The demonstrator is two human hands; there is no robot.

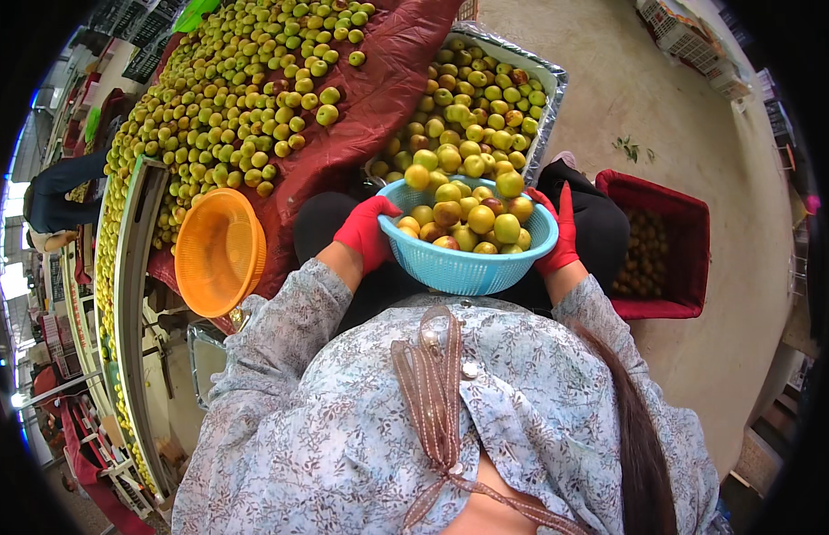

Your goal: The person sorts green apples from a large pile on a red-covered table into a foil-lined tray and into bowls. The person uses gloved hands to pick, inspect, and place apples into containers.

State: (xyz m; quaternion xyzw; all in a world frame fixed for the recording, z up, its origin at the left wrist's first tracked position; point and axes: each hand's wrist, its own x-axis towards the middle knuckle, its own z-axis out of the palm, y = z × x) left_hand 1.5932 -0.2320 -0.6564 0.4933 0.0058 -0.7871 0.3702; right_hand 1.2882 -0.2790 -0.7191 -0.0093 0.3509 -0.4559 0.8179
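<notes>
A round blue plastic basket [464, 264], filled with green-yellow plums [481, 219], is held at both sides in front of me. My left hand [366, 234], in a red glove, grips its left rim. On the opposite rim is my right hand [559, 231], also red-gloved, with its thumb side at the edge and a finger pointing up. Beyond the basket stands a lined crate [555, 100] full of similar fruit; some plums lie at or over the basket's far rim, where basket and crate overlap in view.
Many plums lie on a red padded cover [381, 73] at the upper left. An orange plastic basket [217, 254] rests near a metal-edged conveyor [137, 267]. A red-lined crate [695, 247] holding fruit is on the floor at right. Another person [67, 194] bends at far left.
</notes>
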